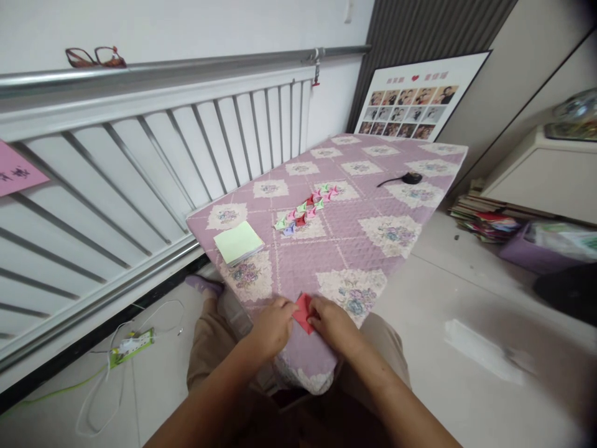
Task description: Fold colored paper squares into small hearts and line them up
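A piece of red folded paper [303, 314] lies at the near end of the table, between my two hands. My left hand [275, 323] grips its left side with curled fingers. On the opposite side, my right hand [329, 320] has thumb and fingers pinched on the paper's edge. Farther up the cloth stand several small folded paper pieces [301, 219] in green, pink, red and blue, set in two slanting rows. To the left of them sits a stack of square paper sheets [239, 242], pale green on top.
A patterned purple tablecloth [336, 249] covers the table. A black coiled item with a strap [411, 178] lies at its right side. A white radiator [224, 137] borders the left, with glasses [96, 57] on the pipe above. A power strip [133, 345] and cables lie on the floor.
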Tool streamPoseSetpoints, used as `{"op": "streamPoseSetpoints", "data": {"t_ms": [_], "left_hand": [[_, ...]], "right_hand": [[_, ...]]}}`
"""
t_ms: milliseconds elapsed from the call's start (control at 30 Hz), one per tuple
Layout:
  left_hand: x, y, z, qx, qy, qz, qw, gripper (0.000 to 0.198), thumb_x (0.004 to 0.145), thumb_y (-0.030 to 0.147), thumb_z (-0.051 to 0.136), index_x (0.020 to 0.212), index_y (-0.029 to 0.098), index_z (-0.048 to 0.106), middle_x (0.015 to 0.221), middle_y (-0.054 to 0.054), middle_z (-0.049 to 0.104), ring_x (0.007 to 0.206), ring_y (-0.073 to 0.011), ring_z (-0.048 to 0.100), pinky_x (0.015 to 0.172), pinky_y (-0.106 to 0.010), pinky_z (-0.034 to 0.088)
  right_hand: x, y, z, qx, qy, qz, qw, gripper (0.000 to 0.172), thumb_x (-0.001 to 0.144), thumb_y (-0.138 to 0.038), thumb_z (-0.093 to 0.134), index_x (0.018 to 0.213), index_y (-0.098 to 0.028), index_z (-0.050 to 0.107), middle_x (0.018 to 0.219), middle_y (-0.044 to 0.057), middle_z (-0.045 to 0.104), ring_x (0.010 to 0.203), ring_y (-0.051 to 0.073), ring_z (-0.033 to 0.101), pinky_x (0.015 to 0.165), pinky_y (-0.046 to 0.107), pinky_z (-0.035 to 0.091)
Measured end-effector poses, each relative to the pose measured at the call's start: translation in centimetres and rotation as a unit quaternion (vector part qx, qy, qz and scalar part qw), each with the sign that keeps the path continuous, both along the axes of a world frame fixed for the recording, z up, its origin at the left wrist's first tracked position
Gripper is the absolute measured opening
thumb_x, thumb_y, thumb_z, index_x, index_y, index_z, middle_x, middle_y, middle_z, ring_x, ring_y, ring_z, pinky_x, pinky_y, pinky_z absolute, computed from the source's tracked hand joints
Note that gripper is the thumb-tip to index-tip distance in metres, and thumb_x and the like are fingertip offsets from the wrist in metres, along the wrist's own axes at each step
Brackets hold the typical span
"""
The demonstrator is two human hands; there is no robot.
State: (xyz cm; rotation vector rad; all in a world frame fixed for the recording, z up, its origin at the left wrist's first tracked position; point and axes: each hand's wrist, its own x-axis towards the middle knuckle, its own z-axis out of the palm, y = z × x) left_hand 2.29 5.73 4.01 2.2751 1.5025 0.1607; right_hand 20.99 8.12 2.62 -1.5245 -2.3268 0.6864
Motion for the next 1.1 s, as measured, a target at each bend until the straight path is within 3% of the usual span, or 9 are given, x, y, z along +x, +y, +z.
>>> {"op": "streamPoseSetpoints", "data": {"t_ms": [100,200,433,667,933,1100], "left_hand": [[0.9,1.2,0.0,0.001,0.0,0.063,0.998,0.029,0.087,0.023,0.051,0.115,0.019,0.054,0.112,-0.008,0.056,0.106,-0.0206,0.051,0.094,-0.032,0.04],[1.6,2.1,0.0,-0.012,0.011,0.074,0.997,0.031,0.082,0.026,0.059,0.111,0.017,0.053,0.113,-0.01,0.055,0.108,-0.0226,0.05,0.094,-0.033,0.04],[1.7,3.7,0.4,-0.048,0.011,0.048,0.998,0.026,0.077,0.023,0.063,0.1,0.015,0.054,0.104,-0.01,0.059,0.095,-0.0225,0.056,0.083,-0.031,0.042],[1.4,4.6,-0.3,-0.066,0.003,0.032,0.997,0.02,0.073,0.024,0.066,0.089,0.016,0.057,0.092,-0.006,0.061,0.084,-0.0202,0.058,0.074,-0.028,0.042],[1.8,3.8,0.0,-0.043,-0.011,0.043,0.998,0.02,0.075,0.021,0.063,0.092,0.016,0.054,0.1,-0.009,0.059,0.099,-0.0226,0.054,0.086,-0.031,0.04],[1.7,3.7,-0.1,-0.057,-0.019,0.06,0.996,0.035,0.074,0.021,0.064,0.105,0.016,0.051,0.107,-0.009,0.059,0.097,-0.0218,0.056,0.083,-0.03,0.043]], "right_hand": [[0.2,0.1,0.2,0.017,-0.018,-0.043,0.999,0.031,0.074,-0.018,0.064,0.104,-0.017,0.057,0.1,0.009,0.058,0.094,0.022,0.054,0.081,0.03,0.04],[0.3,0.4,0.4,0.013,-0.042,-0.061,0.997,0.043,0.071,-0.023,0.07,0.11,-0.018,0.055,0.106,0.01,0.056,0.099,0.024,0.052,0.082,0.032,0.04],[0.6,0.8,0.4,-0.012,-0.044,-0.051,0.998,0.042,0.07,-0.025,0.072,0.108,-0.02,0.057,0.107,0.008,0.055,0.1,0.023,0.051,0.08,0.03,0.038],[0.8,0.6,0.2,-0.002,-0.044,-0.051,0.998,0.039,0.07,-0.027,0.072,0.106,-0.021,0.058,0.103,0.007,0.055,0.099,0.023,0.052,0.077,0.03,0.038],[0.8,0.4,0.3,-0.001,-0.044,-0.06,0.997,0.039,0.07,-0.029,0.072,0.106,-0.022,0.058,0.105,0.007,0.055,0.1,0.023,0.051,0.078,0.031,0.039],[0.8,0.3,0.6,-0.009,-0.042,-0.059,0.997,0.042,0.07,-0.028,0.072,0.109,-0.021,0.058,0.107,0.007,0.055,0.1,0.024,0.051,0.078,0.031,0.039]]}}
